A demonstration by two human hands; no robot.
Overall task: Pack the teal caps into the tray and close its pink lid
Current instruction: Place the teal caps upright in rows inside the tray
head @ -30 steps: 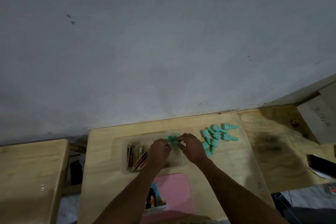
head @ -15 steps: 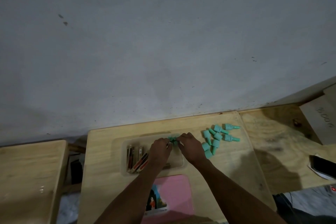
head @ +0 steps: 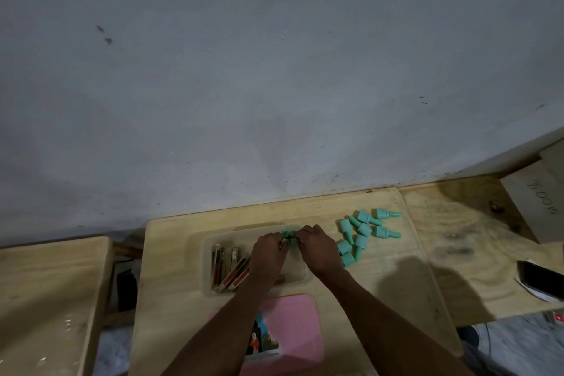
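A clear plastic tray (head: 210,265) sits on the wooden table, with several brown and red sticks in its left half. My left hand (head: 268,256) and my right hand (head: 319,250) meet over the tray's far right part, fingers pinched on a small cluster of teal caps (head: 289,234). To the right of the tray, a loose pile of teal caps (head: 363,230) lies on the wood. The pink lid (head: 293,330) rests flat in front of the tray, partly under my left forearm.
The grey wall stands just behind the table (head: 171,253). A second wooden surface (head: 45,290) lies to the left across a gap. On the right board lie a dark phone (head: 543,279) and a wooden box (head: 537,207).
Both hands stay pinched on the teal caps over the tray's far right part; they have barely shifted. The camera view drifted slightly.
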